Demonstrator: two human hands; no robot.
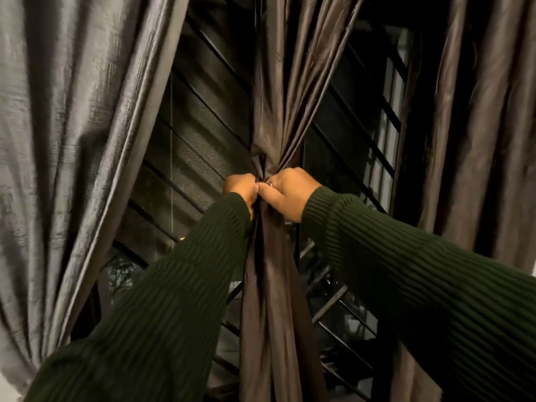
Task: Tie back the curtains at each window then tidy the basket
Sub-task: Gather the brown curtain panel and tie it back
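Both hands on the middle curtain (271,111)

My left hand (240,188) and right hand (285,195) both clench its bunched waist; fingertips buried in folds, any tie hidden.

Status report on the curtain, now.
Left hand and right hand both grip the middle curtain at its gathered waist. Knot not clearly visible. Window bars behind; nothing in the way.

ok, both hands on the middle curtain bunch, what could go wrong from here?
1. The left hand and right hand pinch the middle curtain at one small gather; the slick fabric could slip and fan out.
2. No tie is visible, so letting go may undo it.
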